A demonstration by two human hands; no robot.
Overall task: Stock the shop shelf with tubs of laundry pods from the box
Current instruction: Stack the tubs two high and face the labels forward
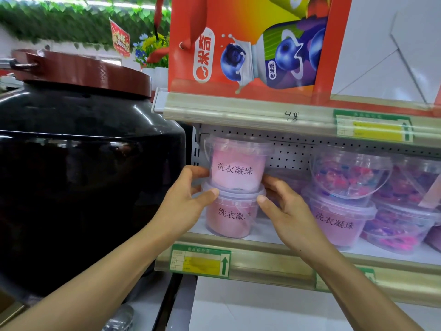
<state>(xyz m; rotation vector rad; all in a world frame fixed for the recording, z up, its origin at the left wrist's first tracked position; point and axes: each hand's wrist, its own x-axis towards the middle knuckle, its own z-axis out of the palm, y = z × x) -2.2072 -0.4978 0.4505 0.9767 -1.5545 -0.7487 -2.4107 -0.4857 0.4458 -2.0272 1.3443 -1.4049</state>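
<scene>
A pink tub of laundry pods (237, 167) with black Chinese lettering stands on top of a second pink tub (230, 217) at the left end of the shelf (262, 256). My left hand (188, 199) holds the upper tub's left side near its base, thumb resting on the lower tub's lid. My right hand (284, 206) holds its right side in the same way. The box is out of view.
More tubs stand to the right: a pink one (338, 225) with a clear tub of mixed pods (350, 175) tilted on it, and others behind. A big black jar (83, 175) with a red lid crowds the left. The upper shelf edge (238, 111) hangs just above.
</scene>
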